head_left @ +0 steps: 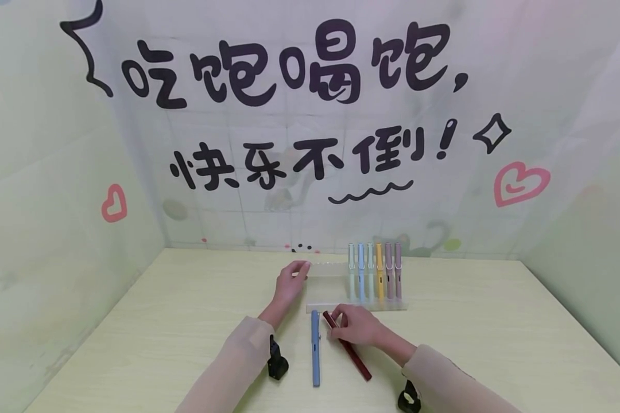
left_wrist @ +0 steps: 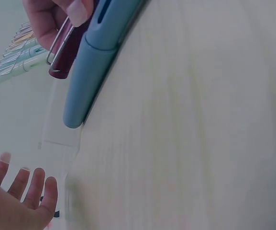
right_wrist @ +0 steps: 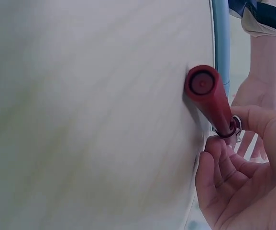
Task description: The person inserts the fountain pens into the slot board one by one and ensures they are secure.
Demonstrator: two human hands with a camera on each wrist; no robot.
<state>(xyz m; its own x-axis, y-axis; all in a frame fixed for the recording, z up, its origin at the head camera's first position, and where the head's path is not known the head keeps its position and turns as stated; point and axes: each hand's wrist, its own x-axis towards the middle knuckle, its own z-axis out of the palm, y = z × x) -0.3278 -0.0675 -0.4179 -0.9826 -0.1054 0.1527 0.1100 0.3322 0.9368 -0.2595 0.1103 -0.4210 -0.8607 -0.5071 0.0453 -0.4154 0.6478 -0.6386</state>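
Observation:
My right hand pinches a dark red pen near its capped end, its barrel slanting toward the front right. A blue pen lies on the table just left of it, pointing at the rack. Behind them stands a clear plastic pen rack. My left hand is at the rack's upper left edge, fingertips right at the rim. In the left wrist view that hand's fingers are loosely extended. The right wrist view shows the red pen's round end toward the camera.
Several pens stand side by side in the rack's right half: pale green, light blue, a yellow pen and purple. The pale wooden table meets a printed cloth backdrop behind the rack. Each wrist wears a black camera mount.

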